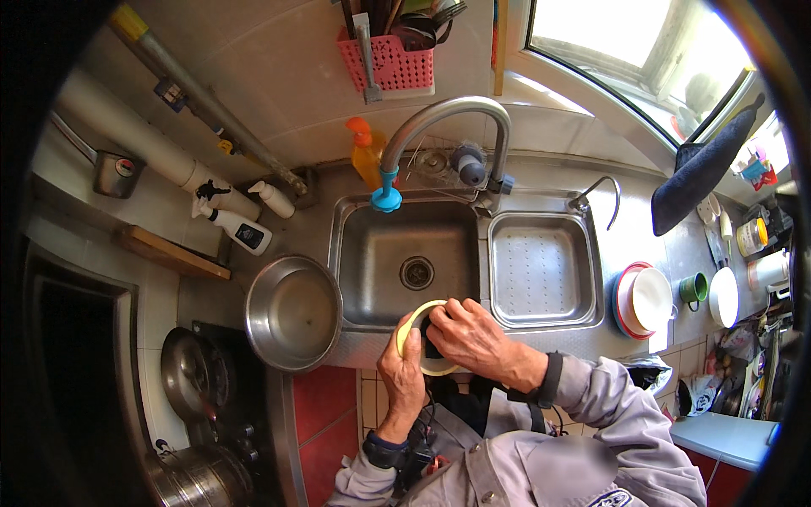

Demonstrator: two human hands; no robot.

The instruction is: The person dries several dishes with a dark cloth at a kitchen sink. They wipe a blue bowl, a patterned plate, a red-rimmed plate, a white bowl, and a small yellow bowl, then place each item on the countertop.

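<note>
Close to the counter's front edge, my left hand point(402, 374) grips a round bowl with a pale yellow rim point(407, 331), its thumb over the rim. My right hand point(472, 339) lies across the bowl's mouth with its fingers bent inward at the far rim. A dark patch point(432, 347) shows inside the bowl beneath these fingers; whether it is a cloth or shadow I cannot tell. Just beyond my hands is the large basin point(380, 253) of a stainless steel double sink, and the smaller basin point(545, 266) lies to its right.
A steel basin point(256, 317) stands left of the sink. The curved faucet point(437, 108) with a blue nozzle point(386, 199) arches over it. Spray bottles point(241, 229) stand at back left. Stacked bowls point(649, 298) and a green mug point(694, 288) sit on the right. A wok point(187, 374) is at lower left.
</note>
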